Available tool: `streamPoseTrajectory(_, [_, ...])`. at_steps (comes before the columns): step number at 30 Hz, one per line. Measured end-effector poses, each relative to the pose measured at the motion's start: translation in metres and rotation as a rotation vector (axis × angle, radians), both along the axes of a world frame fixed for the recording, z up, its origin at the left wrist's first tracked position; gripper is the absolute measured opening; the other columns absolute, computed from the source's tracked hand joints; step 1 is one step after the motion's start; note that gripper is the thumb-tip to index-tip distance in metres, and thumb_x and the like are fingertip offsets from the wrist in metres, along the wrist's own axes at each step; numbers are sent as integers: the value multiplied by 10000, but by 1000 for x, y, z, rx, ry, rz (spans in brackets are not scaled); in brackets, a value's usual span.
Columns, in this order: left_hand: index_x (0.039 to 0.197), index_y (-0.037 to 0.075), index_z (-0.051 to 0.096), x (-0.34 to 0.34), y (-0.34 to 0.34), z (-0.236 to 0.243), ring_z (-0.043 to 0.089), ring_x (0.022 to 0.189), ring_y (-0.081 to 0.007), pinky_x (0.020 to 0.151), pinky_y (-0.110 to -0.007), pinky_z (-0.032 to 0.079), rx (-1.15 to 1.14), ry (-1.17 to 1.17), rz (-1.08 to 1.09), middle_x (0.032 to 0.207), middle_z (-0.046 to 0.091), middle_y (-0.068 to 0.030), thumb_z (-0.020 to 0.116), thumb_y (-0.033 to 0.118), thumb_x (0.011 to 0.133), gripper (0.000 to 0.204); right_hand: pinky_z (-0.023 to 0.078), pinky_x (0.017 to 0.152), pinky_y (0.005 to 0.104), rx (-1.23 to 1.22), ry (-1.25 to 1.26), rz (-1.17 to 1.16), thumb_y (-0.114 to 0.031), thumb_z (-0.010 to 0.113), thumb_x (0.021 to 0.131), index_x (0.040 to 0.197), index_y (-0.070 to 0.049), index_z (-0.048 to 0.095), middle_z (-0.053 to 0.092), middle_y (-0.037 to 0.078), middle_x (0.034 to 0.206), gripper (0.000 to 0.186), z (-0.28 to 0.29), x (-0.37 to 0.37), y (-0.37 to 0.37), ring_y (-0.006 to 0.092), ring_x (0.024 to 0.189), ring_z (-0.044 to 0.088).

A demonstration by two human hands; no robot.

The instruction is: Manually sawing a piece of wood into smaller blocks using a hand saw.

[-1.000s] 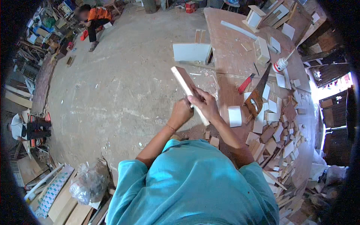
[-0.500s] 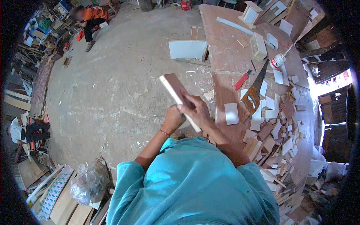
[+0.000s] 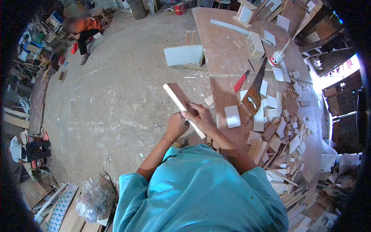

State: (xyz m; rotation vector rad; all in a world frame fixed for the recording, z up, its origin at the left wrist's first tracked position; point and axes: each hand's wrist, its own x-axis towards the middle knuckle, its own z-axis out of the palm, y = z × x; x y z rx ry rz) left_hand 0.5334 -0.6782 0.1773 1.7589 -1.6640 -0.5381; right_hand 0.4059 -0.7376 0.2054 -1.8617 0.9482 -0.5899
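In front of my chest both hands are closed on a narrow wooden piece (image 3: 177, 96), brown on its broad face and pale along its edge. It slants from upper left to lower right. My left hand (image 3: 177, 126) grips the lower half from the left, fingers mostly hidden. My right hand (image 3: 201, 118) wraps it from the right, with the thumb over the pale edge. Right of my hands, a white rectangular panel (image 3: 232, 116) lies on the wooden worktable (image 3: 222, 91). Beyond it lie a handsaw (image 3: 253, 96) with a brown handle and a red-handled cutter (image 3: 241, 81).
A white glue bottle (image 3: 276, 58) stands near small box-like wooden pieces (image 3: 255, 45). Wood offcuts (image 3: 274, 144) pile up along the table's right side. A white panel (image 3: 183, 55) stands on the floor by the table. Someone in orange (image 3: 85, 27) sits far left; another person (image 3: 29, 150) is at left.
The view has turned slightly, so the table and tools sit farther left. The wooden piece stays in both hands, its upper end slightly lower in the picture.
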Motion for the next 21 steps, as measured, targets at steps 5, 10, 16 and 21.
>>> streamPoseTrajectory(5, [781, -7, 562, -17, -6, 19, 572, 624, -357, 570, -401, 477, -97, -152, -115, 686, 578, -196, 580, 107, 602, 213, 412, 799, 291, 4, -63, -75, -374, 618, 713, 1164, -67, 491, 544, 190, 1012, 560, 20, -11, -1, 220, 915, 543])
streamPoseTrajectory(10, [778, 30, 573, -19, -12, 3, 579, 646, -332, 585, -401, 477, 26, -89, -116, 705, 585, -179, 577, 101, 602, 190, 425, 757, 319, 19, -59, -73, -377, 628, 706, 1155, -76, 502, 554, 195, 994, 556, 23, -22, 0, 238, 901, 544])
streamPoseTrajectory(16, [814, 57, 587, -32, -12, 19, 583, 685, -325, 597, -397, 473, 34, -187, -170, 730, 596, -150, 570, 140, 656, 180, 451, 724, 350, 106, -34, -182, -494, 601, 661, 1119, -73, 528, 601, 220, 830, 627, 20, -26, -18, 281, 799, 600])
streamPoseTrajectory(21, [789, 73, 599, -29, -11, 28, 588, 681, -322, 591, -382, 478, 17, -218, -209, 740, 604, -140, 571, 170, 662, 162, 416, 803, 385, -117, 14, -3, -499, 595, 679, 1111, -87, 543, 526, 259, 999, 600, 43, -28, 9, 361, 945, 520])
